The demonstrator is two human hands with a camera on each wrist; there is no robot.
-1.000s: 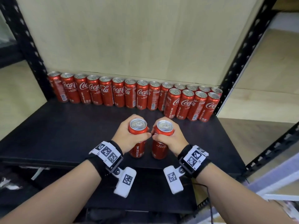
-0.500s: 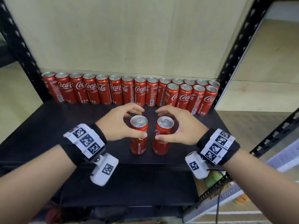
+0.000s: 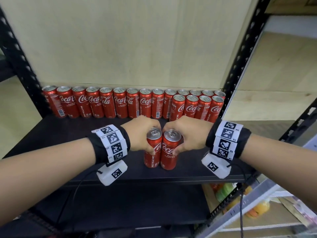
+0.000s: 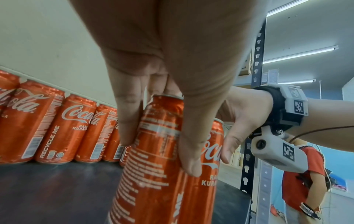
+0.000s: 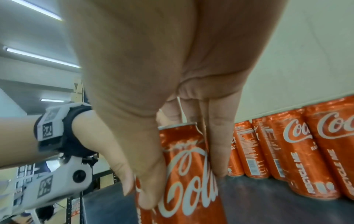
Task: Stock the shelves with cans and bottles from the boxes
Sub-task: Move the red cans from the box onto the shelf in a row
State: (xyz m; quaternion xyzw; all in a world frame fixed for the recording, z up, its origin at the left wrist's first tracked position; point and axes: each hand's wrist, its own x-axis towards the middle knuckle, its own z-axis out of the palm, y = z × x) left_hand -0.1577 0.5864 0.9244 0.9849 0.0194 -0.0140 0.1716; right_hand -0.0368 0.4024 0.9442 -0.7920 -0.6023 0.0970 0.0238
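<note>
Two red cans stood upright and touching near the front edge of the black shelf (image 3: 51,134). The left hand (image 3: 139,134) gripped the left can (image 3: 151,155) around its top, fingers and thumb curled on its sides; the right hand (image 3: 188,134) gripped the right can (image 3: 169,155) the same way. Behind the pair, a row of cans (image 3: 109,103) lined the shelf's back wall, with a short second row (image 3: 197,107) in front at its right end.
</note>
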